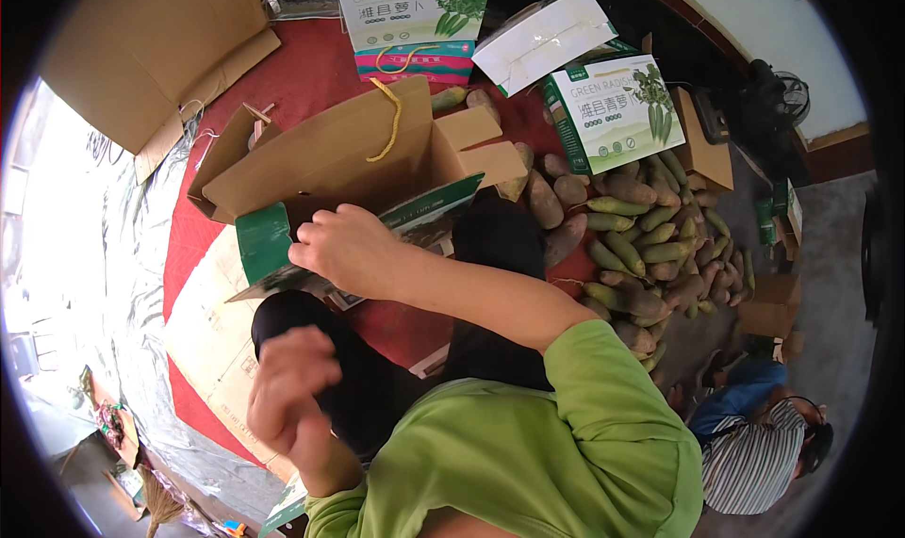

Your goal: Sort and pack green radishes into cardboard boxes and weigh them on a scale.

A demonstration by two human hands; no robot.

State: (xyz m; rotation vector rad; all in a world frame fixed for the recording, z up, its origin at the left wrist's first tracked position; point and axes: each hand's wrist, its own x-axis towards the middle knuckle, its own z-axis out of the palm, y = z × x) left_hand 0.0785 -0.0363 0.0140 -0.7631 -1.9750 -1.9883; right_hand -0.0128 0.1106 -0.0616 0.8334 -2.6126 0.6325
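Observation:
In front of me an open cardboard gift box [311, 166] stands with its flaps up. It is brown inside and green on the outer side near me, with a yellow rope handle [388, 123] on its far wall. My right hand [349, 251] is closed over the near edge of the box, beside a green flap [264, 241], its fingertips partly hidden. Nearer to me my left hand [292, 397] is raised above my left knee, apart from the box. Motion smears its fingers, and nothing shows in it.
A heap of green radishes [650, 236] lies to the right on a red cloth [311, 62]. Printed white and green cartons [613, 114] stand behind. A large brown carton [151, 48] is at far left. Another person [754, 444] crouches at lower right, near a small brown box [768, 304].

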